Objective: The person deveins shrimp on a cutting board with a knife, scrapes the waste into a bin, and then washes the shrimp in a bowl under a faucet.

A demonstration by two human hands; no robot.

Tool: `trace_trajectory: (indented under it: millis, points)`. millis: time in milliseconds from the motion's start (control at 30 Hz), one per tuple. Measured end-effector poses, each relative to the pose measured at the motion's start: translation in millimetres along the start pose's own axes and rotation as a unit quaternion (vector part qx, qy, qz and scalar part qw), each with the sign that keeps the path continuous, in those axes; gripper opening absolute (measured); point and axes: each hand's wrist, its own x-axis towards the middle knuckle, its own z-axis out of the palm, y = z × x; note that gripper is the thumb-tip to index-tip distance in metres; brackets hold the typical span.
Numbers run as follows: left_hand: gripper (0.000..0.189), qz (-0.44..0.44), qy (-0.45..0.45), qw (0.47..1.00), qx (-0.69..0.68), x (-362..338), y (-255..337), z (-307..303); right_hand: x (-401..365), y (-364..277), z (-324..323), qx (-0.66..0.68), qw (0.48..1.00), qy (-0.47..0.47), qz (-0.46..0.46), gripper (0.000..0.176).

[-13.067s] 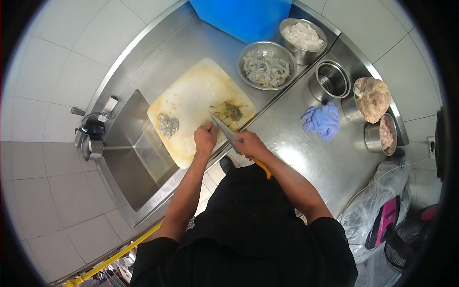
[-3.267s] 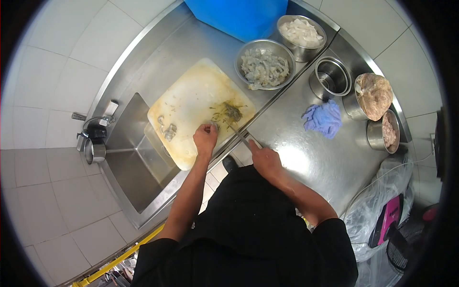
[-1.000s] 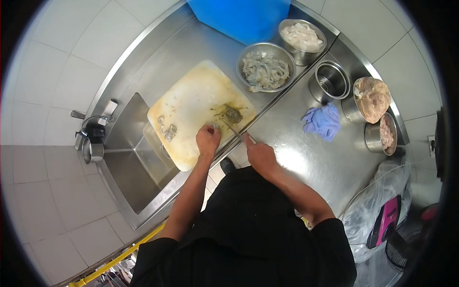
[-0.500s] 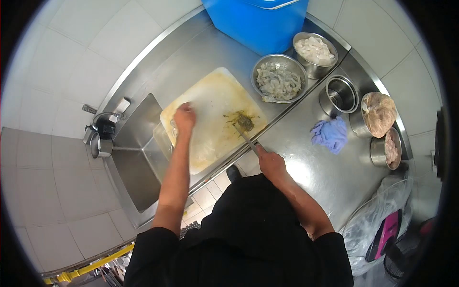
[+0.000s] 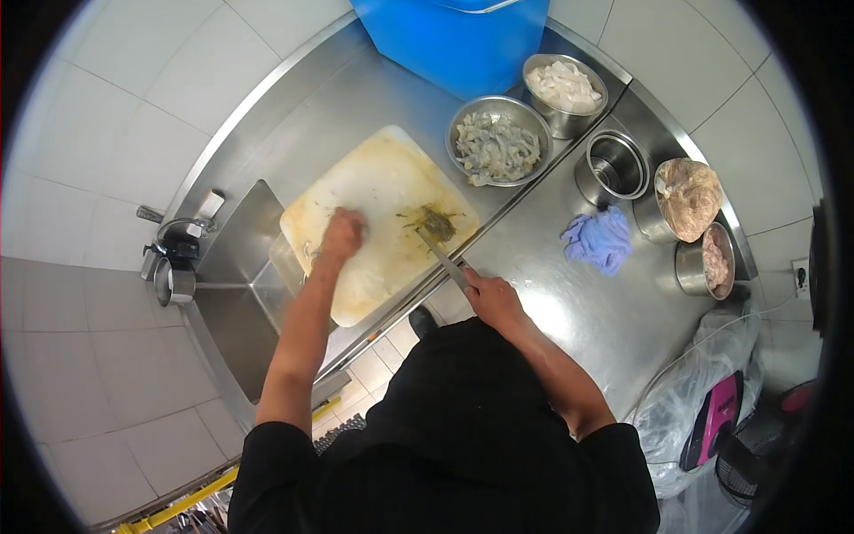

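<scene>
Greyish pieces [image 5: 309, 252] lay on the board [image 5: 382, 178] beside the left hand [image 5: 343, 235], its grip unclear; the right hand [image 5: 498, 303] gripped a knife [image 5: 447, 266], whose slipping tip could spread the dark scraps [image 5: 438, 225].

A blue cloth [image 5: 598, 241] lies near a steel pot [image 5: 612, 167]; a brown bag [image 5: 691, 198] and meat pot [image 5: 705, 261] sit by the counter's [image 5: 642, 307] right edge.
</scene>
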Motion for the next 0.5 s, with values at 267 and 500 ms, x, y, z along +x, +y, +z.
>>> trace_trajectory:
  millis: [267,500]
  points:
    - [0.017,0.072,0.154,0.982,-0.087,-35.1,88.1,32.2,-2.1,5.7,1.5,0.121,0.992,0.026,-0.029,0.036]
    - [0.017,-0.159,0.131,0.971,-0.122,-49.9,100.1,52.7,30.5,-6.1,0.6,0.270,0.942,-0.163,0.114,0.047]
